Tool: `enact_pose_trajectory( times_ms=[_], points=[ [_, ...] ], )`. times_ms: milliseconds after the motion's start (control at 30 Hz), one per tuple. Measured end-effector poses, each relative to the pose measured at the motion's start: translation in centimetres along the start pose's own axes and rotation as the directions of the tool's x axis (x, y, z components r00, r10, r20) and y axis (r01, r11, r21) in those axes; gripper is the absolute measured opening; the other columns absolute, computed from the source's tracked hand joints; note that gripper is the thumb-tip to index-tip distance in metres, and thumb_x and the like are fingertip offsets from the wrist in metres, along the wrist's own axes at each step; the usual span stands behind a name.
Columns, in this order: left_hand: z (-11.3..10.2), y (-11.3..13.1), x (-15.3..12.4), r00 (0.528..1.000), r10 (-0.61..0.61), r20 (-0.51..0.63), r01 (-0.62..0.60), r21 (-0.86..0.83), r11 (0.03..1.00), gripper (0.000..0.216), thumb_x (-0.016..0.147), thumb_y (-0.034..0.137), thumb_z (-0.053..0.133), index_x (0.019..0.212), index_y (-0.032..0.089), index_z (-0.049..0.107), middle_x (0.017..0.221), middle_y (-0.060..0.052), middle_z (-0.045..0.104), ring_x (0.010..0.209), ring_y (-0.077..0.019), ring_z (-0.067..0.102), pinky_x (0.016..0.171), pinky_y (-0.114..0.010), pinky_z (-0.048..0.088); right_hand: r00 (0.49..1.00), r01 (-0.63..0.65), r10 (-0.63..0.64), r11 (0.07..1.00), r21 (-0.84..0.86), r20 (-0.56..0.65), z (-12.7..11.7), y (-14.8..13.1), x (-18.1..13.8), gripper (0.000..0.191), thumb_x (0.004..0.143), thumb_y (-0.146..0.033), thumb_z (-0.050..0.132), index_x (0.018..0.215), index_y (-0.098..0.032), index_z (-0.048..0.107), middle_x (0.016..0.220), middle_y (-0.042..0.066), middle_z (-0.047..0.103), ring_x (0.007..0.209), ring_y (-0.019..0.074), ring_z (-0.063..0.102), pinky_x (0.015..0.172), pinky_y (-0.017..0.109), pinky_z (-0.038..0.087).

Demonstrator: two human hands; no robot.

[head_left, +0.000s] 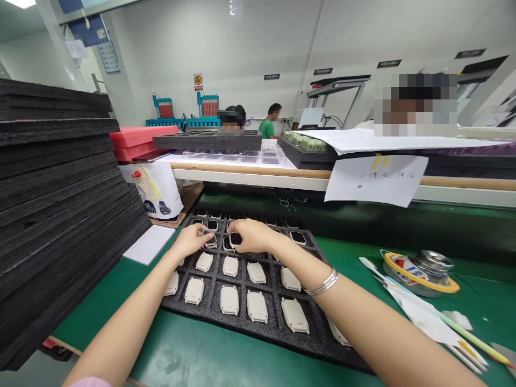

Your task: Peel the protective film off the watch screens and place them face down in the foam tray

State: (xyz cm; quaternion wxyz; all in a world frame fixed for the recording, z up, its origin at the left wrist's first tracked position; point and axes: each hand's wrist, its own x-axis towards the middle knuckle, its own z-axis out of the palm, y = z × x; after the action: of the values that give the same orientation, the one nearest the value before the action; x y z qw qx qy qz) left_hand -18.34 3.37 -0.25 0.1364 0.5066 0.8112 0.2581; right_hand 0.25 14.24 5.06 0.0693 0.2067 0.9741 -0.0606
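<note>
A black foam tray (242, 327) lies on the green bench, its pockets filled with smartwatch cases. Toward me, the cases, such as the white smartwatch case (229, 299), show pale backs; the farther ones show dark screens. My left hand (188, 241) pinches the edges of a smartwatch case (210, 239) at its pocket in the tray's middle left. Just to the right, my right hand (253, 235) grips another smartwatch case (235, 239), dark screen up, between thumb and fingers. Part of that case and some pockets behind are covered by my right hand and forearm.
Black foam trays (60, 215) are stacked high at left, beside a white pad (149, 244). At right lie a yellow-rimmed container (421, 277), white wipes (419, 312) and a pen (475, 338). A shelf (250, 174) spans the back; people sit beyond it.
</note>
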Motion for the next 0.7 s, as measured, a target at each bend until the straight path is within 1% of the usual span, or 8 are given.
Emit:
enact_pose_trajectory(
  times_ms=[100,167,267,367,433,500,600,700],
  points=[
    [0.7,1.2,0.1,0.998,0.057,0.000,-0.056,0.118,0.991,0.025,0.093,0.037,0.065,0.102,0.014,0.066,0.105,-0.008,0.066,0.100,-0.0233,0.063,0.093,-0.046,0.051,0.998,-0.007,0.009,1.000,-0.020,0.064,0.1,-1.2,1.3,0.036,0.094,-0.031,0.066,0.126,-0.017,0.058,0.120,0.009,0.063,0.108,0.0238,0.063,0.092,0.045,0.055],
    [0.3,1.6,0.0,0.997,0.078,0.008,-0.078,0.176,0.981,0.021,0.094,0.034,0.064,0.101,0.014,0.066,0.111,-0.009,0.065,0.106,-0.0241,0.061,0.097,-0.048,0.049,0.995,-0.028,0.032,0.999,-0.036,0.095,0.4,-1.5,1.8,0.034,0.094,-0.031,0.065,0.124,-0.016,0.059,0.117,0.009,0.064,0.105,0.0234,0.064,0.090,0.044,0.056],
    [-1.9,1.4,-0.7,0.999,0.049,-0.004,-0.046,0.248,0.968,0.020,0.096,0.031,0.060,0.106,0.015,0.064,0.110,-0.007,0.065,0.105,-0.0227,0.062,0.096,-0.045,0.049,0.994,-0.036,0.040,0.999,-0.041,0.104,0.7,-1.4,1.8,0.036,0.095,-0.032,0.065,0.126,-0.016,0.058,0.120,0.009,0.063,0.107,0.0238,0.064,0.091,0.045,0.056],
    [-4.5,0.4,-2.2,0.995,-0.095,-0.024,0.097,0.349,0.932,0.023,0.094,0.037,0.062,0.099,0.015,0.065,0.099,-0.007,0.066,0.097,-0.0232,0.063,0.091,-0.045,0.051,0.995,-0.036,0.039,0.999,-0.032,0.091,1.0,-1.0,1.6,0.040,0.095,-0.033,0.064,0.131,-0.017,0.055,0.124,0.010,0.062,0.111,0.0247,0.062,0.094,0.046,0.054],
    [-5.6,-0.2,-3.3,0.980,-0.196,0.016,0.172,0.411,0.895,0.027,0.087,0.041,0.071,0.090,0.015,0.065,0.092,-0.006,0.066,0.092,-0.0238,0.063,0.087,-0.046,0.051,0.996,-0.036,0.039,0.999,-0.026,0.085,1.1,-0.9,1.4,0.041,0.095,-0.033,0.063,0.132,-0.018,0.055,0.125,0.011,0.061,0.111,0.0248,0.062,0.095,0.046,0.054],
    [-5.8,-0.6,-4.1,0.967,-0.244,0.073,0.188,0.441,0.878,0.027,0.082,0.039,0.076,0.088,0.015,0.066,0.090,-0.005,0.066,0.090,-0.0231,0.063,0.086,-0.045,0.052,0.996,-0.038,0.040,0.999,-0.023,0.082,1.1,-0.9,1.4,0.041,0.095,-0.034,0.064,0.132,-0.017,0.055,0.124,0.010,0.062,0.110,0.0248,0.063,0.094,0.047,0.054],
    [-5.4,-0.8,-4.4,0.967,-0.217,0.135,0.145,0.409,0.901,0.024,0.083,0.033,0.076,0.096,0.016,0.066,0.094,-0.004,0.067,0.088,-0.0209,0.064,0.085,-0.041,0.053,0.996,-0.043,0.045,0.999,-0.021,0.077,1.2,-0.9,1.4,0.041,0.095,-0.034,0.064,0.132,-0.017,0.055,0.123,0.010,0.062,0.110,0.0250,0.063,0.094,0.047,0.054],
    [-5.0,-0.4,-4.0,0.983,-0.164,0.082,0.125,0.352,0.928,0.026,0.087,0.032,0.072,0.105,0.015,0.064,0.100,-0.006,0.068,0.092,-0.0216,0.064,0.086,-0.040,0.052,0.996,-0.050,0.051,0.999,-0.020,0.069,1.3,-1.0,1.4,0.041,0.096,-0.035,0.063,0.131,-0.017,0.055,0.124,0.010,0.062,0.110,0.0249,0.062,0.095,0.047,0.053]
  ],
)
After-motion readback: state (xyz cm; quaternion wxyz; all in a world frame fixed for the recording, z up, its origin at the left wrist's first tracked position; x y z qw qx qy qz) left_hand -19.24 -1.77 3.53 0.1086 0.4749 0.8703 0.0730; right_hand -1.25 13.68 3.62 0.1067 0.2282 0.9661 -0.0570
